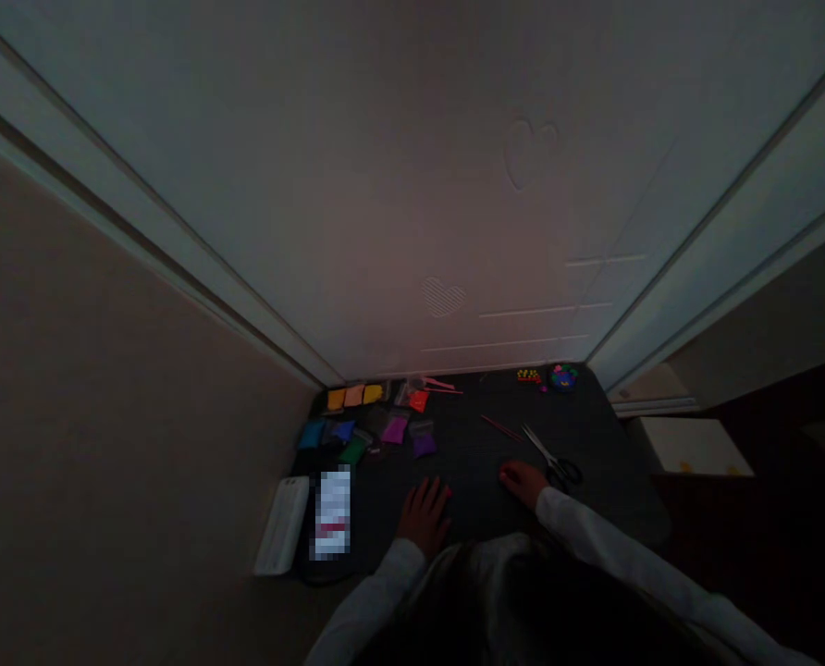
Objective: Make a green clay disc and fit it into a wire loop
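Observation:
My left hand (pixel 423 520) lies on the dark table (pixel 468 481) with its fingers spread, and a small reddish spot shows at its thumb tip. To its right, my right hand (pixel 523 483) rests on the table with fingers curled together. Reddish colour shows at those fingertips; whether it is a nail or a small held piece, I cannot make out. Close beside the right hand lie scissors (pixel 549 455) with dark handles, and beyond it a thin pink stick (pixel 501 427). Ahead of the left hand is a small clear bag with purple contents (pixel 424 444).
More small bags hold magenta (pixel 394 429), green (pixel 352 451), blue (pixel 344 430) and orange-red (pixel 419 400) contents. A lit phone (pixel 333 513) and a white case (pixel 282 525) lie left. Colourful small pieces (pixel 563 377) sit back right. A white wall (pixel 385 231) stands behind.

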`<state>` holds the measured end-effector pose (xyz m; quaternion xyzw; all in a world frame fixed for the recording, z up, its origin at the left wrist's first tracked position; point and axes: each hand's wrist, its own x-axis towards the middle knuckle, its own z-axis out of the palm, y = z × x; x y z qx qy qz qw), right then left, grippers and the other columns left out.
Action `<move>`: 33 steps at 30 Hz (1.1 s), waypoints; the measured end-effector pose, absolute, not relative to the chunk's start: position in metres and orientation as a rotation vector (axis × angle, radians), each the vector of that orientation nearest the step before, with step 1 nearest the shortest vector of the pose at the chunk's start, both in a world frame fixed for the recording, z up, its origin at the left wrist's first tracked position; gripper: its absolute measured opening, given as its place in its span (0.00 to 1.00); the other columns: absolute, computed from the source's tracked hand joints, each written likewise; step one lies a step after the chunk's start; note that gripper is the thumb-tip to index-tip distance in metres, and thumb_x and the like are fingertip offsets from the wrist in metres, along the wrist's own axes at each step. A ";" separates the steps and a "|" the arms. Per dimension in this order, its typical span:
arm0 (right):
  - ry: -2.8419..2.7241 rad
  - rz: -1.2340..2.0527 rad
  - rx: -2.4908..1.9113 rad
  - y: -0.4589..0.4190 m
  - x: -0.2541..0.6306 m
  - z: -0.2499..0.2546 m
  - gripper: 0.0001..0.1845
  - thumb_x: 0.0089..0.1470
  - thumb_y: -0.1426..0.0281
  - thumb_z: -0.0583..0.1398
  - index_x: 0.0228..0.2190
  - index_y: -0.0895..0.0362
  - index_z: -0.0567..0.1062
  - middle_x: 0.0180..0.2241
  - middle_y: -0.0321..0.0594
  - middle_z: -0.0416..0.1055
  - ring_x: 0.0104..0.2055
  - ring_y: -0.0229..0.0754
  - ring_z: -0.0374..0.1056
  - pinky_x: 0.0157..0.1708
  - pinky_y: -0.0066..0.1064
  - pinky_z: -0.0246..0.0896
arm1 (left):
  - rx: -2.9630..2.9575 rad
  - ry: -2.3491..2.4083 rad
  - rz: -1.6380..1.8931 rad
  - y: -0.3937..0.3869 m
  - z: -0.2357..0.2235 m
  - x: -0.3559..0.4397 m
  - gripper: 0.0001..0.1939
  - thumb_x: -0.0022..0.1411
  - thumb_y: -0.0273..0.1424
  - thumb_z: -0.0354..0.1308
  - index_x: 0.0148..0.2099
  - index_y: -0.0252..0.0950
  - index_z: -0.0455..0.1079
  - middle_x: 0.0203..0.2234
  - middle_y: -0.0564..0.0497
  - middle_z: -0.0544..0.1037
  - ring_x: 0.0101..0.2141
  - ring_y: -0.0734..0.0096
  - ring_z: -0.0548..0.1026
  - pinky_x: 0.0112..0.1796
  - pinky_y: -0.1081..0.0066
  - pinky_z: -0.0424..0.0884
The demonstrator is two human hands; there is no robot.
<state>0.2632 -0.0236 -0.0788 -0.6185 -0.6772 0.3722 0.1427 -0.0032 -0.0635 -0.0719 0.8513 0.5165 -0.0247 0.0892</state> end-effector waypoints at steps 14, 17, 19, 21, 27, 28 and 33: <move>-1.975 1.040 -1.780 -0.024 0.265 -0.085 0.14 0.48 0.64 0.50 0.33 0.56 0.70 0.29 0.39 0.67 0.31 0.38 0.63 0.32 0.29 0.56 | 2.563 1.588 0.024 -0.030 -0.071 0.032 0.26 0.55 0.42 0.43 0.56 0.44 0.49 0.56 0.51 0.48 0.55 0.59 0.45 0.51 0.56 0.44; -1.960 1.032 -1.783 -0.025 0.265 -0.087 0.14 0.49 0.63 0.49 0.34 0.56 0.69 0.30 0.40 0.67 0.32 0.38 0.63 0.33 0.29 0.56 | 2.533 1.585 0.008 -0.033 -0.074 0.028 0.27 0.54 0.41 0.44 0.56 0.45 0.47 0.56 0.52 0.49 0.55 0.59 0.44 0.51 0.56 0.44; -1.955 1.032 -1.780 -0.026 0.265 -0.088 0.15 0.49 0.63 0.49 0.34 0.56 0.69 0.31 0.40 0.67 0.32 0.38 0.63 0.34 0.30 0.56 | 2.528 1.564 -0.007 -0.040 -0.073 0.020 0.27 0.54 0.41 0.44 0.57 0.45 0.46 0.57 0.52 0.48 0.55 0.59 0.44 0.50 0.56 0.44; -1.955 1.037 -1.775 -0.026 0.265 -0.089 0.15 0.49 0.63 0.49 0.34 0.57 0.69 0.32 0.41 0.67 0.33 0.39 0.63 0.34 0.30 0.56 | 2.534 1.537 -0.025 -0.049 -0.070 0.011 0.27 0.54 0.39 0.45 0.57 0.45 0.45 0.57 0.52 0.48 0.55 0.59 0.44 0.50 0.57 0.44; -1.968 1.048 -1.761 -0.024 0.266 -0.091 0.15 0.48 0.63 0.49 0.33 0.56 0.69 0.31 0.40 0.67 0.32 0.38 0.62 0.33 0.29 0.56 | 2.548 1.597 -0.039 -0.067 -0.067 -0.006 0.27 0.52 0.36 0.49 0.55 0.47 0.50 0.56 0.51 0.51 0.55 0.57 0.46 0.50 0.55 0.45; -1.969 1.048 -1.761 -0.024 0.266 -0.092 0.15 0.48 0.63 0.49 0.33 0.57 0.70 0.30 0.40 0.67 0.32 0.38 0.62 0.33 0.29 0.56 | 2.553 1.611 -0.035 -0.068 -0.069 -0.007 0.27 0.52 0.36 0.49 0.55 0.47 0.50 0.56 0.51 0.51 0.55 0.57 0.46 0.50 0.55 0.45; -1.964 1.052 -1.776 -0.024 0.267 -0.095 0.16 0.48 0.62 0.49 0.34 0.57 0.69 0.32 0.41 0.68 0.32 0.38 0.63 0.34 0.29 0.56 | 2.612 1.489 -0.017 -0.057 -0.079 0.000 0.27 0.55 0.39 0.44 0.57 0.44 0.45 0.56 0.53 0.49 0.55 0.61 0.45 0.51 0.58 0.45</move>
